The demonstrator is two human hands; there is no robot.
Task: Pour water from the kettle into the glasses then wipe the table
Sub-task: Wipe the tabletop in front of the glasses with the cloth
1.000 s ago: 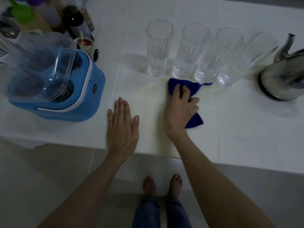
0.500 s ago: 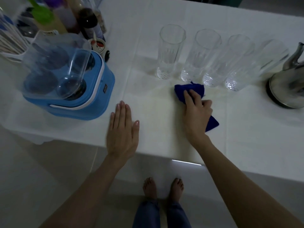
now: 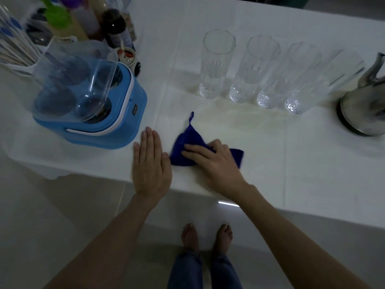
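Observation:
Several tall clear glasses stand in a row at the back of the white table. A steel kettle sits at the far right, partly cut off by the frame edge. My right hand presses down on a dark blue cloth near the table's front edge, with its fingers over the cloth. Flat on the table just left of the cloth lies my left hand, fingers together, holding nothing. A faint damp patch shows in front of the glasses.
A blue appliance with a clear plastic lid stands at the left, close to my left hand. Behind it are several bottles and a small jar. My bare feet show below the table's front edge.
My right hand has dragged the blue cloth from just in front of the glasses down and left, close to my left hand. The left hand stays flat in place.

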